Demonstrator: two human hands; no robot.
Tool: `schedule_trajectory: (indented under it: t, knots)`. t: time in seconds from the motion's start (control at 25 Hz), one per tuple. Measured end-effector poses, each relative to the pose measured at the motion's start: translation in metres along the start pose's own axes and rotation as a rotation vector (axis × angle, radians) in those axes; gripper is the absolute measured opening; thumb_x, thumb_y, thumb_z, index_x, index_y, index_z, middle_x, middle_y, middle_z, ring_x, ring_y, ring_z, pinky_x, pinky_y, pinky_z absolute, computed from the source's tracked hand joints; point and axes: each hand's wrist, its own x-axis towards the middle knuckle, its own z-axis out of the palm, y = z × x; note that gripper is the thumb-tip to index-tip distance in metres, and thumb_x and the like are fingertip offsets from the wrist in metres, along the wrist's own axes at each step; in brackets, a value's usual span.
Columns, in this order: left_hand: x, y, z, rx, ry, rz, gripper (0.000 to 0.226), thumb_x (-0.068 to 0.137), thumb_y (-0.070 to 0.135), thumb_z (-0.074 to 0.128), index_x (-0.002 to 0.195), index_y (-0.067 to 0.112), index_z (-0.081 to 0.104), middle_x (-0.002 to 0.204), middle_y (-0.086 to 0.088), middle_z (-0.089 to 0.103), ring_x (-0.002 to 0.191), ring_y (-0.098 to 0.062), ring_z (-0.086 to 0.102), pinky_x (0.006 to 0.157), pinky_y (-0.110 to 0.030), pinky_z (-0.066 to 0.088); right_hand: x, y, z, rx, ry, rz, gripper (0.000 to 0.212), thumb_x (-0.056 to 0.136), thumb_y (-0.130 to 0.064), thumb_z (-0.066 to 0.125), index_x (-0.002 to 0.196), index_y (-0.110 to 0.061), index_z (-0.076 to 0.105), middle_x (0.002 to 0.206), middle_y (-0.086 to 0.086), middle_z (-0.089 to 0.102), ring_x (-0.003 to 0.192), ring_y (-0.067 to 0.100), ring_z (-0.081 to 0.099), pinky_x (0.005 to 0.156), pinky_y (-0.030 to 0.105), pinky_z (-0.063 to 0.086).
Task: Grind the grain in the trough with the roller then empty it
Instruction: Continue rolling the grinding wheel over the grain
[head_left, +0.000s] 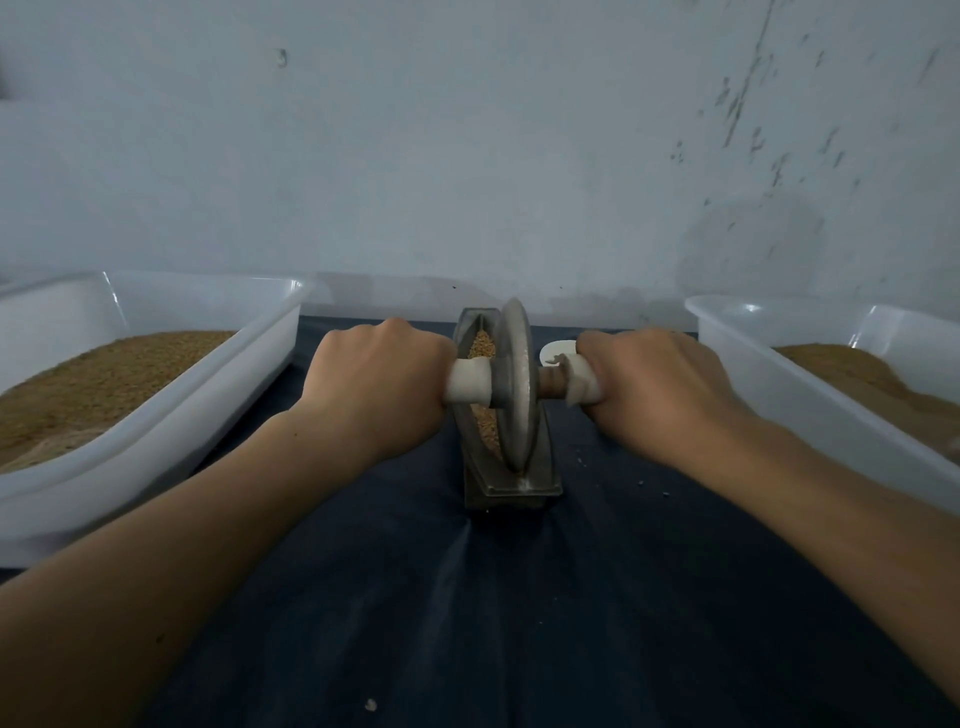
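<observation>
A narrow dark metal trough (511, 488) stands lengthwise on the dark cloth at the centre. Brown grain (482, 344) lies inside it. A grey metal disc roller (516, 384) stands upright in the trough, roughly at mid-length. Its axle runs left to right, with white wrapped handles. My left hand (374, 384) grips the left handle (470, 383). My right hand (657, 384) grips the right handle (584, 384), whose wrapping is torn and shows a brown bare axle near the disc.
A white plastic tub (156, 431) with brown grain sits at the left. Another white tub (810, 395) with brown grain sits at the right. A pale wall rises just behind the trough. Small crumbs lie on the dark cloth (493, 623) near me.
</observation>
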Motion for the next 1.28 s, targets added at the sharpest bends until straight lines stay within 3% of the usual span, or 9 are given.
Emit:
schedule_trajectory:
  t: [0.36,0.52,0.68,0.8,0.96,1.16,1.28]
  knots:
    - [0.000,-0.001,-0.018,-0.032,-0.003,-0.039,0.012,0.083,0.034,0.059,0.078,0.032,0.048,0.065,0.008,0.038,0.054,-0.018,0.041,0.052,-0.030,0.033,0.003,0.006,-0.013,-0.005,0.029,-0.021,0.016,0.078,-0.027,0.064,0.079,-0.028,0.048,0.063,-0.008,0.050,0.057,0.019,0.051,0.044,0.025,0.024]
    - [-0.002,-0.001,-0.008,-0.057,-0.086,-0.037,0.010,0.082,0.036,0.060,0.081,0.033,0.051,0.068,0.010,0.044,0.052,-0.009,0.034,0.051,-0.029,0.029,-0.003,-0.001,-0.008,0.005,0.001,-0.006,0.014,0.080,-0.031,0.062,0.081,-0.029,0.048,0.064,-0.010,0.046,0.059,0.023,0.045,0.047,0.027,0.025]
    - [0.002,-0.002,0.006,-0.096,-0.132,-0.048,0.012,0.082,0.037,0.061,0.079,0.035,0.050,0.069,0.010,0.048,0.054,-0.009,0.040,0.048,-0.026,0.025,0.001,-0.004,0.000,-0.043,0.016,-0.047,0.012,0.081,-0.027,0.062,0.082,-0.028,0.050,0.065,-0.009,0.051,0.058,0.022,0.048,0.049,0.029,0.025]
    - [0.004,-0.002,0.017,-0.083,-0.114,-0.051,0.010,0.081,0.036,0.062,0.080,0.035,0.051,0.068,0.010,0.048,0.052,-0.009,0.039,0.046,-0.025,0.021,0.004,-0.005,0.009,-0.085,0.047,-0.058,0.018,0.081,-0.027,0.064,0.079,-0.027,0.046,0.061,-0.009,0.047,0.054,0.020,0.044,0.048,0.028,0.015]
    - [0.014,-0.001,0.028,-0.029,-0.111,-0.041,0.009,0.082,0.036,0.062,0.091,0.034,0.060,0.071,0.008,0.049,0.053,-0.011,0.040,0.045,-0.027,0.021,0.009,-0.009,0.030,-0.090,0.054,-0.026,0.023,0.083,-0.028,0.065,0.082,-0.027,0.042,0.069,-0.007,0.053,0.059,0.022,0.042,0.055,0.032,0.026]
    - [0.024,0.000,0.040,0.034,-0.096,-0.038,0.012,0.084,0.029,0.062,0.095,0.033,0.062,0.073,0.005,0.050,0.053,-0.014,0.039,0.045,-0.028,0.021,0.020,-0.009,0.049,-0.136,0.108,0.004,0.022,0.083,-0.024,0.067,0.078,-0.025,0.045,0.063,-0.007,0.047,0.054,0.022,0.039,0.055,0.031,0.023]
    - [0.031,0.003,0.041,0.097,-0.057,-0.019,0.010,0.085,0.023,0.061,0.093,0.029,0.063,0.069,0.003,0.048,0.053,-0.017,0.041,0.046,-0.029,0.025,0.021,-0.007,0.060,-0.121,0.105,0.048,0.015,0.086,-0.023,0.064,0.081,-0.027,0.050,0.065,-0.007,0.053,0.056,0.020,0.042,0.054,0.031,0.025]
